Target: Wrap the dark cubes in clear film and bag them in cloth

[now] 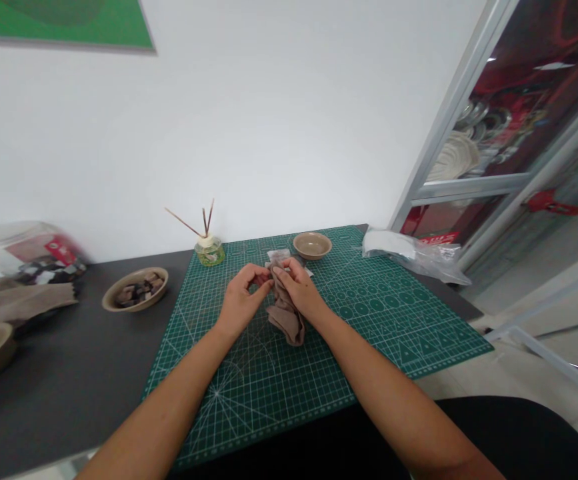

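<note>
A soft brown cloth piece, sock-like in shape (289,321), hangs folded between my hands above the green cutting mat (239,400). My right hand (299,287) grips its upper part between thumb and fingers. My left hand (243,293) is closed in a pinch at the cloth's top edge, its fingertips meeting those of the right hand. The exact spot under the fingertips is partly hidden. Just behind the hands lies a small clear plastic packet (279,255), partly covered by them. A tan bowl (313,248) stands behind my right hand.
Left of the mat, a bowl (111,303) holds small brown and black pieces. Further left are more brown cloth (33,303), another bowl (6,343) and a clear plastic container (23,243). A reed diffuser (209,252) stands at the mat's back left; a plastic bag (413,253) lies back right.
</note>
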`<state>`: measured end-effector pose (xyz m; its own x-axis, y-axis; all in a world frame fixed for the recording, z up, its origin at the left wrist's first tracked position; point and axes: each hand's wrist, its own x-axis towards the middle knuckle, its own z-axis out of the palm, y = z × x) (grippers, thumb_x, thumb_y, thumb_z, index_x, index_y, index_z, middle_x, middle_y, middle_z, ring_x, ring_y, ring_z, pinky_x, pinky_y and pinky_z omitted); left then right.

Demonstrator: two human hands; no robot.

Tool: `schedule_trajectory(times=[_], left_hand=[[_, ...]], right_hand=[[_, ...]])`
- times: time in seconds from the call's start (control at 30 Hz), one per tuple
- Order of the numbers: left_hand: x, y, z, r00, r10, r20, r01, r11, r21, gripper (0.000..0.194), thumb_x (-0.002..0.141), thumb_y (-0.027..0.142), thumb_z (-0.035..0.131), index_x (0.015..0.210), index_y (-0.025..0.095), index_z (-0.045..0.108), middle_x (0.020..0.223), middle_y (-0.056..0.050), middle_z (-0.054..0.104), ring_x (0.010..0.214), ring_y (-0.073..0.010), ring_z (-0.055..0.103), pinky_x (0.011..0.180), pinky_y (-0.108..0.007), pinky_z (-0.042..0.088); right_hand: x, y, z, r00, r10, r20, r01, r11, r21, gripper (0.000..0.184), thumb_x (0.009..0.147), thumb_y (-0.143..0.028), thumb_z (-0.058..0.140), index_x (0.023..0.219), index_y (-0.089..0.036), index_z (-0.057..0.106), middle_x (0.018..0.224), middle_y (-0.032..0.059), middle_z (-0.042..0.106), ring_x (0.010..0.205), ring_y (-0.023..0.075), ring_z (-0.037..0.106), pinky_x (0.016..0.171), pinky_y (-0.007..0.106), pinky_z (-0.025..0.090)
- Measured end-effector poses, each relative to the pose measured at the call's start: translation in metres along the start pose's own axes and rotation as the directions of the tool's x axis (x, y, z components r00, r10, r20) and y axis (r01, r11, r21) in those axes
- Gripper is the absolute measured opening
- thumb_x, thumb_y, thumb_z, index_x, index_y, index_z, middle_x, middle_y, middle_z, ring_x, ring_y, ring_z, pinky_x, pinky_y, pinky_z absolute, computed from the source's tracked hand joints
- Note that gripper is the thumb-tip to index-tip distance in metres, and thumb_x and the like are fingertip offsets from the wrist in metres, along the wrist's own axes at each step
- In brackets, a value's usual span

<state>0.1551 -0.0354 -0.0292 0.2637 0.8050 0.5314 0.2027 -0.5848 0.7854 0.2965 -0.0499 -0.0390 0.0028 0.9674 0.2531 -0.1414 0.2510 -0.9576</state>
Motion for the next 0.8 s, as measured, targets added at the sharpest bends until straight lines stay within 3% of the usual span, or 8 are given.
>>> schedule_trajectory(times=[0.2,0.37,0.5,0.67,0.8], left_hand=[[-0.0017,0.0000,0.0002,0.993,-0.115,-0.009,0.115,0.993,-0.035,0.016,0.077,0.029,0.063,0.088,0.017,0.066,0.075,0.000,0.064,0.069,-0.0149,0.058,0.066,-0.025,0.045],[-0.0005,0.0007,-0.0003,0.996,-0.088,-0.010,0.088,0.996,-0.014,0.012,0.075,0.027,0.064,0.080,0.018,0.068,0.072,0.000,0.064,0.067,-0.0144,0.057,0.063,-0.024,0.044],[-0.0008,0.0003,0.0010,0.990,-0.139,-0.027,0.137,0.989,-0.055,0.016,0.073,0.031,0.066,0.081,0.017,0.069,0.068,0.001,0.064,0.060,-0.0132,0.054,0.057,-0.023,0.042],[-0.0020,0.0028,0.0018,0.993,-0.117,-0.005,0.117,0.992,-0.051,0.012,0.073,0.027,0.064,0.078,0.017,0.069,0.070,0.000,0.064,0.063,-0.0137,0.055,0.060,-0.023,0.043],[-0.0011,0.0031,0.0021,0.989,-0.148,-0.016,0.145,0.985,-0.097,0.013,0.072,0.028,0.066,0.078,0.017,0.068,0.069,0.000,0.064,0.062,-0.0137,0.056,0.060,-0.023,0.044]], right_hand=[[0.0010,0.0007,-0.0019,1.000,-0.014,-0.006,0.014,1.000,0.016,0.025,0.079,-0.044,0.057,0.079,-0.021,0.046,0.064,-0.0057,0.047,0.057,0.0111,0.044,0.055,0.025,0.036],[0.0012,0.0010,-0.0015,1.000,0.020,0.010,-0.019,0.998,-0.055,0.030,0.076,-0.046,0.061,0.080,-0.022,0.044,0.064,-0.0059,0.047,0.057,0.0114,0.044,0.053,0.025,0.034],[0.0013,0.0000,-0.0025,0.999,0.033,0.021,-0.033,0.999,0.012,0.029,0.078,-0.047,0.057,0.077,-0.022,0.042,0.060,-0.0071,0.043,0.053,0.0106,0.041,0.051,0.025,0.032],[0.0005,-0.0013,-0.0025,0.999,0.045,0.010,-0.044,0.997,-0.059,0.032,0.073,-0.045,0.066,0.079,-0.022,0.045,0.065,-0.0065,0.047,0.058,0.0103,0.044,0.055,0.024,0.035],[-0.0014,-0.0033,-0.0010,0.997,0.066,0.039,-0.068,0.997,0.048,0.033,0.075,-0.048,0.063,0.080,-0.022,0.044,0.063,-0.0070,0.047,0.055,0.0100,0.044,0.052,0.024,0.035]])
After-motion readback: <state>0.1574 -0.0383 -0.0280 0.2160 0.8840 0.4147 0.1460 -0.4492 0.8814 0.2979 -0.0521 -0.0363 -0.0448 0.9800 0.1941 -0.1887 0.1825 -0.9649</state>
